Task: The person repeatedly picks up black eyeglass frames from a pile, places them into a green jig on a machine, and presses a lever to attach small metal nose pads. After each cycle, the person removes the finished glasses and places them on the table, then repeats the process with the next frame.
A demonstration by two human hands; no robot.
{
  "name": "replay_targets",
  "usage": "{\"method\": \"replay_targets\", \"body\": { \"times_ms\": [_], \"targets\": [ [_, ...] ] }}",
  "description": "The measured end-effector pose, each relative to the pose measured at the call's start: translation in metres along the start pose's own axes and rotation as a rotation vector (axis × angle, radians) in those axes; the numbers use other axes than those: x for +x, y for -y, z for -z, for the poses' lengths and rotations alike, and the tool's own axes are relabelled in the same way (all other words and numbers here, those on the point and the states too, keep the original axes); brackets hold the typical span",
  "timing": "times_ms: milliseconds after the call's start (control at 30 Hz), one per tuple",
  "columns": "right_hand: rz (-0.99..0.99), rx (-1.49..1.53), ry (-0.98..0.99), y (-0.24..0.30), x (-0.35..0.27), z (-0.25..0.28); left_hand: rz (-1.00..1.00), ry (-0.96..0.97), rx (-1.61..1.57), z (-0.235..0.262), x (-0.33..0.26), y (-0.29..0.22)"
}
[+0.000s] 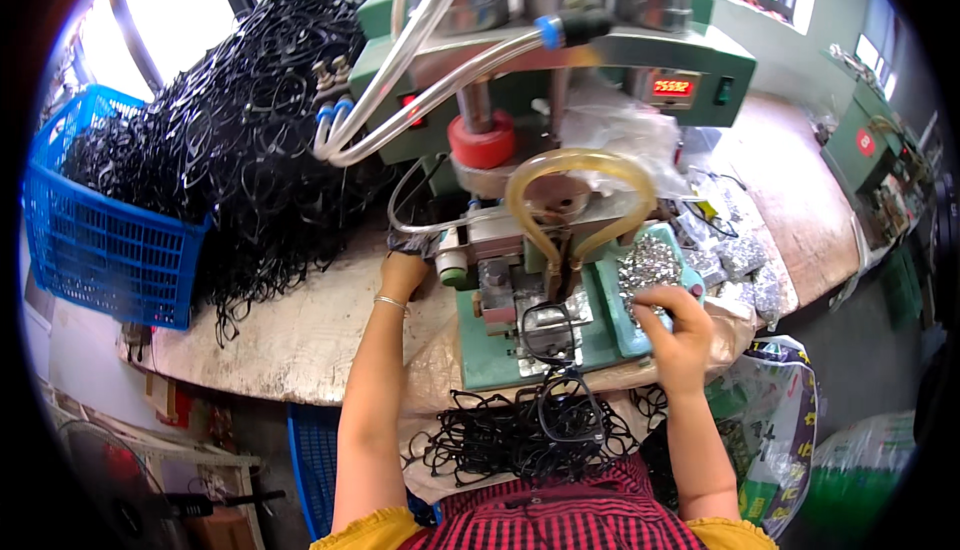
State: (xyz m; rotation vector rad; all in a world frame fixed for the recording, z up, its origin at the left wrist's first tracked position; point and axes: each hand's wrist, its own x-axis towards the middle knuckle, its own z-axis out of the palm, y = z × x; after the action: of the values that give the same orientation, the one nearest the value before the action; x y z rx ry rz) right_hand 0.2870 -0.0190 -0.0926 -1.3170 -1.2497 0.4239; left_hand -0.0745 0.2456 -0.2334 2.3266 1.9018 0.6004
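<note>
My right hand (682,335) is at the right of the press, its thumb and index finger pinched over the edge of a light green tray (625,330) of small shiny metal parts (648,265). Whatever is between those fingertips is too small to make out. My left hand (403,275) reaches beside the press, at the edge of the black pile; its fingers are hidden among dark material. Between my hands, a black eyeglass frame (572,340) sits at the metal fixture (545,322) under the press head. Another frame (600,420) hangs below it, over more black frames (480,435) on my lap.
The green press (600,55) stands ahead with clear air hoses and a yellowish tube (585,160). A large heap of black frames (290,120) spills from a blue basket (120,250) at left. Small plastic bags (740,255) lie at right on the wooden table (300,335).
</note>
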Motion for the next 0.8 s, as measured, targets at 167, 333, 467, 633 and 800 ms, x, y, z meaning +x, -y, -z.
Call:
{"method": "replay_targets", "body": {
  "times_ms": [167, 333, 467, 633, 800],
  "targets": [
    [0.060, 0.159, 0.054, 0.017, 0.029, -0.060, 0.180, 0.092, 0.110, 0.025, -0.025, -0.007],
    [-0.073, 0.384, 0.002, 0.022, 0.018, -0.070, 0.071, 0.002, -0.176, 0.083, -0.107, -0.037],
    [-0.086, 0.350, 0.068, 0.019, 0.019, -0.071, 0.135, -0.279, -0.831, 0.118, -0.131, -0.049],
    [-0.163, 0.558, 0.065, 0.048, 0.013, -0.071, -0.300, -0.732, -1.190, 0.175, -0.148, -0.123],
    [-0.117, 0.323, 0.267, 0.064, 0.013, -0.047, -0.779, -0.396, -0.903, 0.190, -0.162, -0.178]
  ]
}}
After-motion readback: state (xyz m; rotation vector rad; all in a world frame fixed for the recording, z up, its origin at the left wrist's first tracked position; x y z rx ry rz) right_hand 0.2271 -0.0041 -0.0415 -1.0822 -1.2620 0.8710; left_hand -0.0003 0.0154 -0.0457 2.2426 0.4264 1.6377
